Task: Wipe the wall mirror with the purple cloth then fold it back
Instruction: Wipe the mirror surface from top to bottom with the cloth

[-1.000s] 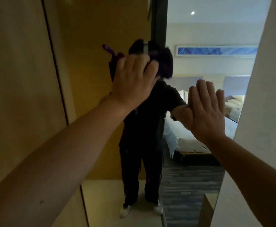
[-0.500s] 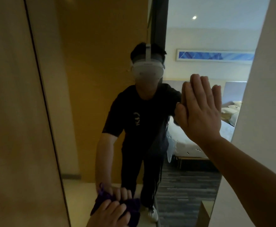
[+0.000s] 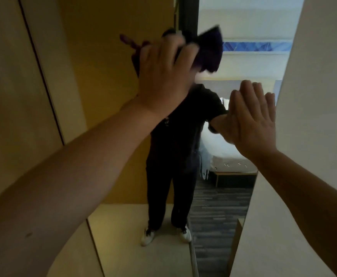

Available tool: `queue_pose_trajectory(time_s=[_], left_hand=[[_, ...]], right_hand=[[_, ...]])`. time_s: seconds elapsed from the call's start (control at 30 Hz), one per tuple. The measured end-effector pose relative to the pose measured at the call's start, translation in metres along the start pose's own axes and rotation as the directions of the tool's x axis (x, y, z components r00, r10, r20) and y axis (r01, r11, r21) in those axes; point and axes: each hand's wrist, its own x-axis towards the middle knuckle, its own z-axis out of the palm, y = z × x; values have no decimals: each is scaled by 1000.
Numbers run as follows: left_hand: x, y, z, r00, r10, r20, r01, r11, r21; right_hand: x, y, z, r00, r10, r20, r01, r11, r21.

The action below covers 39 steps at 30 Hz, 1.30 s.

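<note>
Left grip (image 3: pixel 163 76) on purple cloth (image 3: pixel 209 50), back up from mirror (image 3: pixel 223 196) bottom.

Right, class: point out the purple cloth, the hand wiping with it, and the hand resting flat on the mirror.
purple cloth (image 3: pixel 210 51), head view, on its dark bunched right part.
left hand (image 3: pixel 163 80), head view, on its back.
right hand (image 3: pixel 252 120), head view, on its back.

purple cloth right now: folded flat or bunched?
Bunched. The purple cloth is crumpled under the left hand against the mirror, loose ends sticking out both sides.
</note>
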Motion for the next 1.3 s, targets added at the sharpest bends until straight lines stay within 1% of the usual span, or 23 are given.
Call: queue_pose_trajectory(time_s=[0.07,0.13,0.2,0.27,0.33,0.4,0.47,0.57,0.6,0.67,0.8,0.87,0.93,1.0,1.03,1.1,1.17,1.23,1.27,1.3], left_hand=[[19,9,15,999,13,32,-14,999,38],[-1,24,22,995,70,69,-73,996,51],[-36,35,21,990,124,65,-126,992,23],[-75,49,15,984,154,87,-155,988,4],[-122,70,9,975,175,135,-174,985,-17],[-180,94,-1,960,204,191,-190,978,-90],[-247,117,-19,918,255,303,-209,962,-177],[-345,145,-49,814,338,472,-227,934,-276],[-365,150,-54,786,354,507,-223,927,-302],[-381,153,-57,757,352,550,-201,927,-317],[-366,155,-61,757,321,570,-159,935,-316],[-347,151,-62,787,273,553,-95,940,-329],[-309,141,-53,839,194,509,-22,946,-325],[-249,126,-40,902,108,418,27,952,-304],[-213,118,-33,934,74,351,31,958,-285],[-141,102,-22,976,34,215,21,969,-248],[-71,88,-9,992,29,124,-3,977,-211],[-11,77,12,998,39,55,-32,992,-120],[14,75,22,998,42,47,-39,997,-73],[31,77,30,997,40,71,-38,999,-36]], right_hand=[[-3,9,7,999,-31,-35,30,999,-43],[-2,13,15,994,-58,-93,52,996,-66],[-2,17,21,986,-81,-143,69,993,-91],[-3,19,23,982,-93,-163,79,993,-90],[-4,18,24,982,-88,-165,78,995,-63],[-5,19,24,981,-80,-175,71,996,-61],[-4,20,24,978,-97,-184,87,994,-62],[-6,19,25,979,-89,-184,79,995,-59],[-6,20,26,978,-88,-188,78,995,-62],[-7,20,27,976,-100,-191,88,994,-70],[-4,19,27,981,-82,-177,73,995,-61],[-5,18,22,986,-77,-150,70,996,-54],[-5,17,17,992,-81,-98,78,996,-33],[-5,17,9,997,-73,-32,74,997,18],[-4,17,2,998,-54,-10,55,996,64],[-5,18,-13,999,31,12,-32,986,164],[-7,24,-31,989,144,42,-150,967,205],[-12,34,-44,976,215,38,-219,960,176],[-15,42,-47,972,233,39,-236,960,151],[-19,50,-47,970,238,45,-241,962,126]])
